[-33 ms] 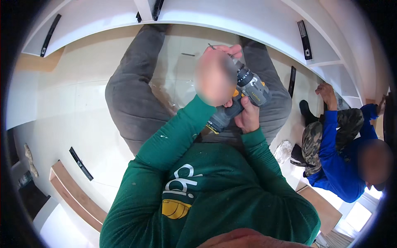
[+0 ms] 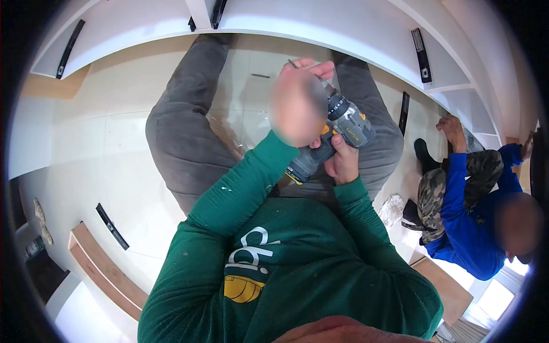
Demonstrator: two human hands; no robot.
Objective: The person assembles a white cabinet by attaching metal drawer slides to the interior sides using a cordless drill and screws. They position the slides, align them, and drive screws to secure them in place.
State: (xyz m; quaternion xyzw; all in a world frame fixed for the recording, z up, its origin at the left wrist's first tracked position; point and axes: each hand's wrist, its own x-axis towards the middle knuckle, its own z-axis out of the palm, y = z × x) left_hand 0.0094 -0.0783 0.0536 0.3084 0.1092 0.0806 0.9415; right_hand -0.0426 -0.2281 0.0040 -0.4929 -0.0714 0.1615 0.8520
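Note:
A grey and black cordless drill [image 2: 350, 127] with yellow accents lies tilted over my lap, its chuck toward the far side. My right hand [image 2: 343, 160] is closed round its handle, the thumb along the back of the body. At the front of the drill, my left hand [image 2: 294, 106] has its fingers curled near the chuck [image 2: 337, 104]. A thin dark metal bit [image 2: 291, 63] sticks out beside those fingertips. Blur covers most of the left hand, so the grip itself is partly hidden. Another thin dark bit [image 2: 260, 75] lies on the floor between my legs.
A white cabinet panel [image 2: 320, 28] spans the far side, with black drawer slides [image 2: 421, 55] on it. Another slide [image 2: 112, 226] and a wooden drawer part [image 2: 106, 268] lie at left. At right, a person in blue sleeves [image 2: 457, 211] crouches near the cabinet.
The drill's body has turned very slightly in my right hand. Both hands stay in nearly the same place.

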